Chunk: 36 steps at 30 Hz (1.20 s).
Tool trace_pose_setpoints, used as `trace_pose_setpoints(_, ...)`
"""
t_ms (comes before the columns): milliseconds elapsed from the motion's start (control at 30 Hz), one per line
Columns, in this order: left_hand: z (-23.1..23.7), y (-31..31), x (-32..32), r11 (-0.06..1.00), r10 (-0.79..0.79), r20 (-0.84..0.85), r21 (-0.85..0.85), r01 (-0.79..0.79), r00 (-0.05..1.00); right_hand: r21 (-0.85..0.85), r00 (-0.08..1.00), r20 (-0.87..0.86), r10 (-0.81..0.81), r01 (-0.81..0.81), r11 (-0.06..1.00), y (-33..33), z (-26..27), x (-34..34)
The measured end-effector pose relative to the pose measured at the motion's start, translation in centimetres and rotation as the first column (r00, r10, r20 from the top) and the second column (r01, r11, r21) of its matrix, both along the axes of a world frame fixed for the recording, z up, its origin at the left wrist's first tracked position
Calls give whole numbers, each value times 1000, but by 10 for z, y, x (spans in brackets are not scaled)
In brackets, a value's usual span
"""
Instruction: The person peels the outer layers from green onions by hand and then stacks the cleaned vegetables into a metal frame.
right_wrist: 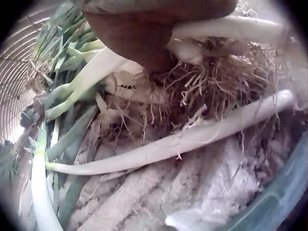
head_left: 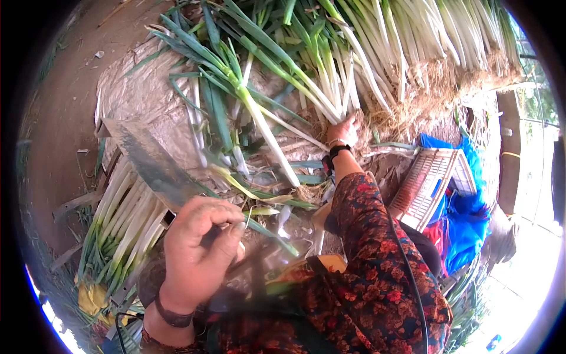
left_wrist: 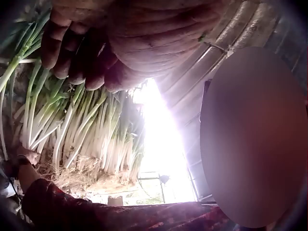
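My right hand (head_left: pixel 345 131) reaches forward and grips a leek (head_left: pixel 315 97) close to its root end, at the edge of the leek pile. In the right wrist view, the right hand's fingers (right_wrist: pixel 137 41) come down among pale stalks and tangled brown roots (right_wrist: pixel 216 82). A loose leek (right_wrist: pixel 168 151) lies just below them. My left hand (head_left: pixel 200 253) is raised near my body, fingers loosely curled with nothing in them. In the left wrist view its fingers (left_wrist: pixel 79 55) hang bent. Beyond it slants a long, flat metal blade (head_left: pixel 150 162).
A thick row of leeks (head_left: pixel 413 47) lies at the back right, roots toward me. A single leek (head_left: pixel 265 135) lies across the middle. More leeks (head_left: pixel 121 212) are bundled at left. A plastic crate (head_left: pixel 421 183) and blue sheeting (head_left: pixel 466 230) stand at right.
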<state>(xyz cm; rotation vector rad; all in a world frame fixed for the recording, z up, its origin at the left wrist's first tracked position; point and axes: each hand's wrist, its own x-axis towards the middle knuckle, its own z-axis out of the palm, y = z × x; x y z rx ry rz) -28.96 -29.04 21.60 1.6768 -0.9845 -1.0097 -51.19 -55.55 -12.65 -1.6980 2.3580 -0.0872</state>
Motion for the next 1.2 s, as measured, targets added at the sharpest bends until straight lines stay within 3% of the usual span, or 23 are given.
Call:
trace_pose_setpoints(33, -2, 2, 0, 1000, 11, -22, -18, -11, 1000, 10, 1000, -21, 12, -12, 1000, 4, -1, 3)
trace_pose_setpoints(167, -10, 6, 8, 993, -63, 160, -88, 78, 985, 251, 988, 124, 93, -122, 960, 8, 11, 19)
trace_pose_setpoints(267, -11, 7, 3, 990, 17, 102, -144, -2, 995, 190, 912, 290, 289, -351, 917, -9, 20, 17)
trace_pose_setpoints(333, -13, 7, 4, 974, 67, 217, -224, -17, 974, 231, 741, 266, 616, -670, 706, -44, 41, 10)
trace_pose_setpoints(400, -17, 7, 6, 964, 114, 283, -262, -38, 952, 372, 875, 307, 375, -472, 799, -52, 137, 30)
trace_pose_setpoints(467, -21, 6, 9, 953, 138, 385, -303, -17, 913, 323, 778, 395, 488, -615, 719, -78, 158, 16)
trace_pose_setpoints(500, -23, 5, 10, 947, 155, 430, -321, -10, 889, 396, 851, 491, 186, -407, 823, -72, 200, 22)
trace_pose_setpoints(533, -28, 3, 11, 941, 169, 370, -338, -37, 914, 392, 597, 216, 773, -778, 491, -60, 219, 17)
trace_pose_setpoints(567, -34, -1, 10, 934, 177, 305, -351, -62, 936, 371, 40, -209, 977, -921, 117, -48, 238, 11)
trace_pose_setpoints(600, -38, -4, 9, 931, 176, 239, -356, -83, 955, 354, 173, -97, 980, -914, 196, -29, 243, 6)
trace_pose_setpoints(633, -40, -6, 7, 959, 151, 106, -258, -119, 983, 354, 303, 29, 952, -894, 274, -8, 240, -4)
trace_pose_setpoints(700, -43, -15, 3, 988, 134, -165, -50, -144, 977, 343, 221, 40, 974, -919, 194, 31, 245, -21)
trace_pose_setpoints(767, -52, -16, -6, 994, 72, -385, 105, -34, 920, 234, 187, 106, 977, -959, 158, 75, 265, -40)
trace_pose_setpoints(800, -55, -17, -14, 977, 33, -423, 206, 60, 905, 255, 366, 269, 891, -919, 300, 92, 277, -47)
trace_pose_setpoints(833, -57, -14, -30, 984, 25, -546, 159, 74, 838, 298, 515, 414, 750, -856, 423, 105, 287, -53)
trace_pose_setpoints(867, -56, -14, -43, 963, 6, -582, 223, 152, 813, 365, 632, 535, 561, -772, 521, 120, 297, -58)
trace_pose_setpoints(900, -66, -14, -50, 934, -87, -681, 199, 298, 727, 292, 484, 449, 751, -874, 389, 137, 313, -65)
trace_pose_setpoints(967, -70, -16, -80, 941, 89, -883, 227, 252, 461, 208, 104, 196, 975, -976, 62, 171, 349, -84)
trace_pose_setpoints(1033, -83, -16, -105, 942, 131, -912, 237, 238, 390, 147, 104, 337, 936, -988, 57, 202, 375, -105)
trace_pose_setpoints(1067, -84, -13, -120, 945, 233, -915, 293, 144, 331, 119, 99, 409, 907, -991, 54, 218, 384, -114)
trace_pose_setpoints(1100, -116, -14, -125, 983, 26, -967, 71, 171, 255, 185, 320, 552, 770, -947, 261, 234, 391, -120)
trace_pose_setpoints(1167, -111, -6, -148, 986, -82, -986, -101, -134, 143, 408, 638, 710, 299, -719, 563, 268, 402, -131)
trace_pose_setpoints(1200, -121, -7, -153, 978, -66, -993, -84, -191, 100, 443, 658, 691, 300, -713, 544, 282, 411, -134)
